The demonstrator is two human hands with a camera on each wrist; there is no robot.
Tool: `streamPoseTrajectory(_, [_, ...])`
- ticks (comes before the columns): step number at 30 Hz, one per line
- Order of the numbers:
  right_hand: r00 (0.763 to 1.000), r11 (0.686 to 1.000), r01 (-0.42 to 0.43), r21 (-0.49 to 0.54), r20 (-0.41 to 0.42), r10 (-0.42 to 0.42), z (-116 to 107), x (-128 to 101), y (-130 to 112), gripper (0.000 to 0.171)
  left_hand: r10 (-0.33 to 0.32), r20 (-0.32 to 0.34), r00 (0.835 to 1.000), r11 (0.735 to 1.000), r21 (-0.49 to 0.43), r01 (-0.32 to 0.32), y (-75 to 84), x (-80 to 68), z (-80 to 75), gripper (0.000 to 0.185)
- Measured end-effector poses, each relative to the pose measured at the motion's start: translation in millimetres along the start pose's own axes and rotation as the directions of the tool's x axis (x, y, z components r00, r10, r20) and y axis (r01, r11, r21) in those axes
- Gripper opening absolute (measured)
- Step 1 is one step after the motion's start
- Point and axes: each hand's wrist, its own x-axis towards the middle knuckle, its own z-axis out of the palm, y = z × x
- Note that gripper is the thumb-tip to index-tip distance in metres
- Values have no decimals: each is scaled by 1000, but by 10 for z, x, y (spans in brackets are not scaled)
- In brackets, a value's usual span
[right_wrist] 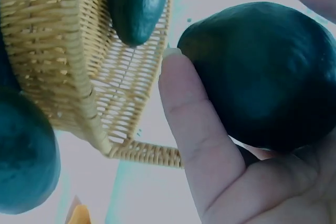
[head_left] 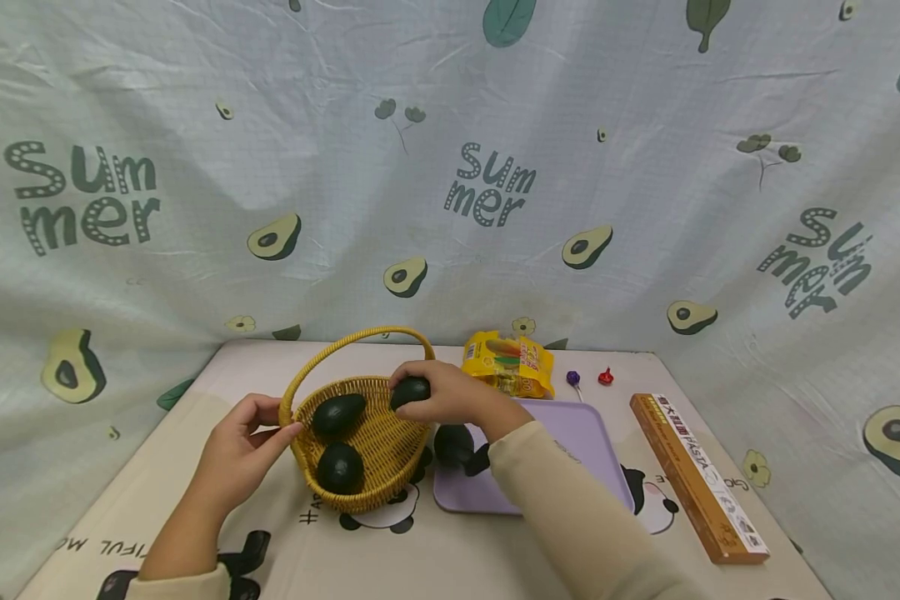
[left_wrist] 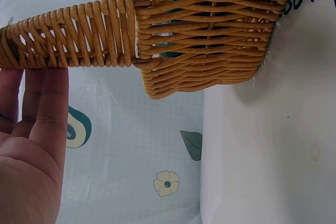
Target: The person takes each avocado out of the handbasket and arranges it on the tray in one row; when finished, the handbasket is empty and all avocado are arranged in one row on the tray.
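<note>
A yellow wicker basket [head_left: 393,442] with a tall arched handle stands left of the table's middle. Two dark green avocados, one toward the back [head_left: 338,415] and one at the front [head_left: 340,468], lie inside it. My left hand [head_left: 243,450] pinches the handle's left side between thumb and fingers; the left wrist view has the fingers against the woven handle [left_wrist: 79,35]. Over the basket's right rim, my right hand [head_left: 450,396] grips another avocado [right_wrist: 262,77], thumb and fingers around it. One more avocado [head_left: 452,445] rests on a lilac tray [head_left: 585,467], beside the basket.
Behind the tray lies a yellow snack bag [head_left: 508,363]. A purple lollipop [head_left: 573,379] and a small red wrapped candy [head_left: 605,377] are to its right. A long pasta box [head_left: 697,479] lies along the right side. A printed curtain [head_left: 450,167] hangs behind the table.
</note>
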Motion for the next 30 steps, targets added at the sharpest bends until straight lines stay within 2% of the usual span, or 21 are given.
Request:
streamPoseTrajectory(6, [999,998,-27,60,-31,29,-36,-105,99,39,-3,0,1000,1000,-1,3,10,-3,7,29])
streamPoseTrajectory(10, [999,997,0,82,-36,3,-46,-165,163,41,-9,1,1000,1000,-3,9,32,-9,-11,29])
streamPoseTrajectory(20, [998,998,-5,61,-59,9,-32,-321,261,35,-7,-4,1000,1000,10,7,17,-25,-15,28])
streamPoseTrajectory(30, [984,1000,-7,13,-176,9,-37,-462,438,38,3,9,1000,1000,3,-3,10,-12,-5,28])
